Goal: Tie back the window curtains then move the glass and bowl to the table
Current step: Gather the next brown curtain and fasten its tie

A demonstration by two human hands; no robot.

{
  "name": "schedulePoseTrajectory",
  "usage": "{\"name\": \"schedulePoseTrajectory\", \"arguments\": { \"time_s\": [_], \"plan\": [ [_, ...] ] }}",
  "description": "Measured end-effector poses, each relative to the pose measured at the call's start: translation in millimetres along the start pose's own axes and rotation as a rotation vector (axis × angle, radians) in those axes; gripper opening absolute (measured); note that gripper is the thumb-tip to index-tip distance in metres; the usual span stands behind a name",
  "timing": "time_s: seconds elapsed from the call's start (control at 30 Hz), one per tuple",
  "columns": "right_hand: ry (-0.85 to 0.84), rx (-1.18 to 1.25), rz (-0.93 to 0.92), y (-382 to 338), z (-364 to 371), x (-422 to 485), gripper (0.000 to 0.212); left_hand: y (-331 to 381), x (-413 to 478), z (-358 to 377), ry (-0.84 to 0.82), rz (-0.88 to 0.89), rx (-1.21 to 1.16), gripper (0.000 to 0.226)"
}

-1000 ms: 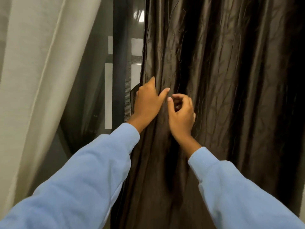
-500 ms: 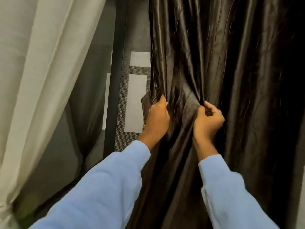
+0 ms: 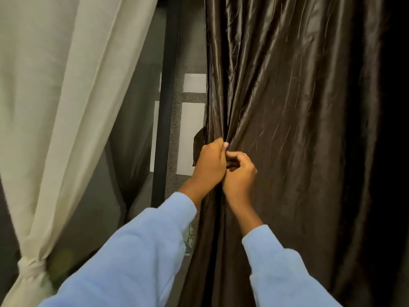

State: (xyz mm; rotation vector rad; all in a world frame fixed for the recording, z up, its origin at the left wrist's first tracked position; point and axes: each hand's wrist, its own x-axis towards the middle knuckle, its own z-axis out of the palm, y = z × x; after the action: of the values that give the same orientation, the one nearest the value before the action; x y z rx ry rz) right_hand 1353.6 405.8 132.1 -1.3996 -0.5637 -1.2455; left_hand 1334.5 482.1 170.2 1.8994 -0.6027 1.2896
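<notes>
A shiny dark brown curtain (image 3: 294, 120) hangs on the right and fills most of the view. My left hand (image 3: 210, 167) grips its left edge, bunching the cloth into tight folds. Right beside it, my right hand (image 3: 240, 175) has its fingers curled into the same gathered folds, and the two hands touch. A cream curtain (image 3: 66, 103) hangs on the left, cinched low down by a knotted tie (image 3: 28, 265). The glass and the bowl are out of view.
Between the two curtains stands a dark window frame post (image 3: 166, 107) with a mesh screen (image 3: 190, 103) and pale panes behind it. A small dark flap (image 3: 199, 147) sticks out just left of my left hand.
My right hand has moved left and now touches my left hand, drawing the brown cloth together. The view has tilted down, so the cream curtain's tie shows.
</notes>
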Motion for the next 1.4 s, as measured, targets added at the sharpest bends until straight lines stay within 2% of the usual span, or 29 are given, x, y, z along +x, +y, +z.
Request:
{"name": "schedulePoseTrajectory", "arguments": {
  "time_s": [0.07, 0.27, 0.43, 0.63, 0.73, 0.83, 0.9, 0.97, 1.03, 1.1, 1.13, 1.2, 1.23, 1.27, 1.33, 1.4],
  "plan": [
    [0.027, 0.042, 0.044, -6.4, 5.3, -3.5, 0.019, 0.9, -3.2, -4.4, -0.006, -0.003, 0.006, 0.033],
    [0.036, 0.035, 0.001, -14.2, 11.3, -16.3, 0.020, -1.7, -5.1, -23.2, -0.077, 0.009, -0.007, 0.033],
    [0.027, 0.035, 0.022, -17.4, 3.2, -17.0, 0.009, 4.4, -3.2, -27.6, -0.165, 0.022, 0.028, 0.035],
    [0.030, 0.008, -0.029, -28.9, -8.5, -17.9, 0.015, 19.0, 2.8, -26.4, -0.201, 0.032, 0.191, 0.038],
    [-0.006, -0.006, -0.027, -24.8, -18.0, -15.8, 0.015, 29.2, 4.5, -22.6, -0.227, 0.010, 0.278, 0.033],
    [-0.148, -0.060, -0.014, -23.9, -30.8, -10.6, 0.017, 35.4, 4.3, -21.2, -0.272, -0.016, 0.397, 0.017],
    [-0.196, -0.109, -0.039, -24.7, -49.0, -6.2, 0.018, 34.9, 2.5, -18.1, -0.242, -0.020, 0.405, 0.012],
    [-0.039, -0.166, -0.110, -21.7, -73.2, 0.9, 0.017, 32.2, -3.5, -14.9, -0.160, -0.007, 0.361, 0.018],
    [0.222, -0.295, -0.145, -12.2, -99.6, 14.5, 0.020, 32.6, -9.9, -11.0, -0.071, 0.023, 0.312, 0.038],
    [0.376, -0.443, -0.032, -0.2, -121.7, 31.9, 0.041, 34.8, -14.0, -9.6, -0.007, 0.064, 0.261, 0.042],
    [0.392, -0.496, 0.062, 6.2, -131.1, 41.7, 0.057, 36.3, -14.2, -9.4, 0.016, 0.075, 0.256, 0.032],
    [0.347, -0.564, 0.234, 17.7, -147.4, 60.1, 0.085, 38.6, -13.5, -8.4, 0.052, 0.079, 0.289, 0.014],
    [0.305, -0.570, 0.302, 24.5, -153.8, 69.0, 0.092, 40.0, -13.2, -7.7, 0.066, 0.070, 0.298, 0.015],
    [0.257, -0.545, 0.358, 30.4, -158.5, 77.3, 0.091, 40.4, -12.4, -6.8, 0.076, 0.062, 0.297, 0.017],
    [0.167, -0.438, 0.422, 36.3, -163.4, 89.9, 0.069, 43.6, -13.4, -5.9, 0.100, 0.060, 0.275, 0.019],
    [0.161, -0.372, 0.395, 34.3, -164.7, 93.4, 0.049, 48.7, -14.1, -6.8, 0.117, 0.068, 0.262, 0.020]
  ]
}}
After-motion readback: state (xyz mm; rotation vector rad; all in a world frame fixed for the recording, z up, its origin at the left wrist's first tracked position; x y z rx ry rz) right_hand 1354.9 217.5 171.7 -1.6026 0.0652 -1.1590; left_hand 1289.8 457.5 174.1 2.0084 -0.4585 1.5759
